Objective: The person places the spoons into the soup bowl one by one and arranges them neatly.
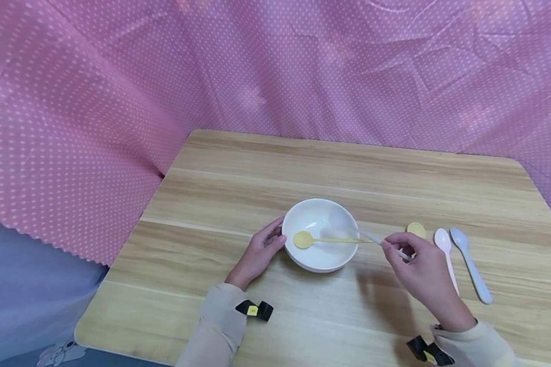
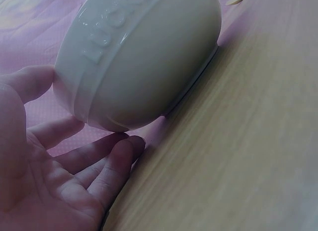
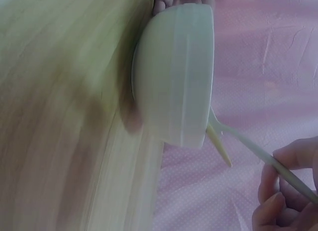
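Note:
A white bowl (image 1: pixel 321 261) stands on the wooden table, with raised lettering on its side in the left wrist view. My left hand (image 1: pixel 260 251) holds it at its left side, thumb at the rim and fingers curved along the outer wall. A yellow spoon (image 1: pixel 304 239) lies in the bowl, its handle reaching over the right rim. Between thumb and fingers, my right hand (image 1: pixel 420 265) pinches the handle of a whitish spoon (image 3: pixel 251 144). That spoon's head is blurred inside the bowl at the upper right.
Right of the bowl lie a pink spoon (image 1: pixel 443 239), a blue spoon (image 1: pixel 472 267) and another yellow spoon (image 1: pixel 416 229), partly hidden by my right hand. Pink dotted cloth (image 1: pixel 275 66) hangs behind the table (image 1: pixel 239 168) and at its left.

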A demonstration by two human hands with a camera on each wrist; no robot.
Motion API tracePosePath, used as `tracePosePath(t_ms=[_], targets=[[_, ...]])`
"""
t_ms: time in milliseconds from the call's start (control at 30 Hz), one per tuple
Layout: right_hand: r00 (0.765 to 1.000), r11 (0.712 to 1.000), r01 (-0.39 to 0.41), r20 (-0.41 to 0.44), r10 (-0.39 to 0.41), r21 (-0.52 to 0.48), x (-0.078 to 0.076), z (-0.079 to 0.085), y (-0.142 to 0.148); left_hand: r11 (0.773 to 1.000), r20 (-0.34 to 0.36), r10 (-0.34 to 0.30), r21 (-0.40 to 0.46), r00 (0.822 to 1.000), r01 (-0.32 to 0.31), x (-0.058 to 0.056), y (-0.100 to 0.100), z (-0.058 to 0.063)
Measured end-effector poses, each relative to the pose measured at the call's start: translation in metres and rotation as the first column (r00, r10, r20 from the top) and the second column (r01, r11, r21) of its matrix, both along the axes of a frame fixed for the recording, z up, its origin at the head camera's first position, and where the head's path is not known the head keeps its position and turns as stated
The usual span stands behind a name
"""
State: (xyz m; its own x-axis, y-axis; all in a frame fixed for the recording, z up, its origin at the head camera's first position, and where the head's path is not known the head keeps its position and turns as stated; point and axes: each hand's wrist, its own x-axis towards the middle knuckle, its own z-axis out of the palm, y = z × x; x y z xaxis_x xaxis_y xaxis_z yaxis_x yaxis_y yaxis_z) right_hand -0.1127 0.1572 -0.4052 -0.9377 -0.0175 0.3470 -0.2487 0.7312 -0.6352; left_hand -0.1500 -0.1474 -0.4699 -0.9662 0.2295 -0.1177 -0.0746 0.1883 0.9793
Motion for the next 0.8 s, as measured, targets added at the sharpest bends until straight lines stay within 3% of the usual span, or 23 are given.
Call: tracePosePath(t_ms=[133,233,400,800], targets=[[0.999,1.0,-0.017,-0.028,0.018,0.016,0.0,-0.001,-0.004,1.0,0.009,0.01,0.007,1.0,-0.01,-0.007,-0.001,-0.017],[0.999,0.999,-0.026,-0.032,0.028,0.038,0.0,-0.002,-0.007,1.0,-0.012,0.018,0.017,1.0,-0.018,-0.008,-0.001,-0.023],[0.998,0.997,-0.064,-0.002,0.064,0.031,0.001,-0.004,-0.013,1.0,-0.055,0.017,0.026,0.998,-0.016,-0.007,-0.002,-0.024],[0.99,0.989,-0.141,-0.015,0.142,0.049,-0.003,-0.009,-0.024,0.999,-0.06,0.027,0.02,0.998,-0.026,-0.007,-0.002,-0.023]])
